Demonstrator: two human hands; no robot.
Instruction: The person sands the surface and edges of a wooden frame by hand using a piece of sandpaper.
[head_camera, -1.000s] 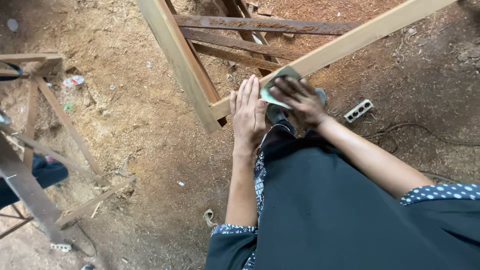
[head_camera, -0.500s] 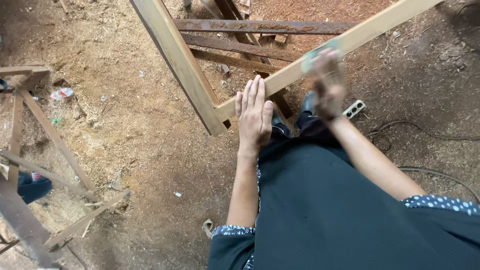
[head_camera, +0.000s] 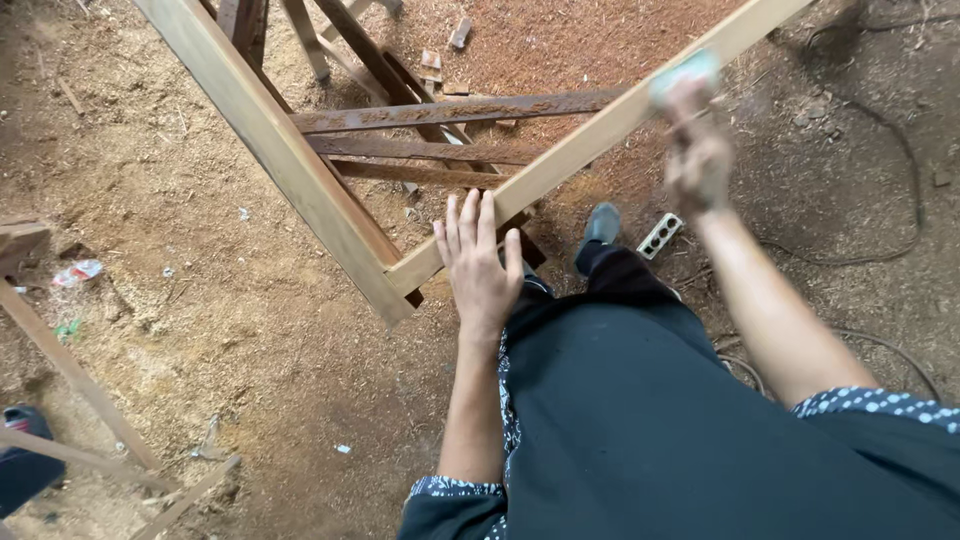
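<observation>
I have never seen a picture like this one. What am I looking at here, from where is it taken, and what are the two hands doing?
The picture comes from a camera worn on a person's head, looking down, so you see their own arms, dark clothes and one shoe.

There is no machine, only two bare hands. The left hand lies flat, fingers spread, on a pale wooden frame near its corner, where two long bars meet. The right hand is farther along the slanting bar and looks blurred. It holds a small light-green pad against the wood; what the pad is made of I cannot tell.

Below is a dirt floor covered with sawdust. On it lie dark rusty metal bars, a white power strip and a dark cable.
</observation>
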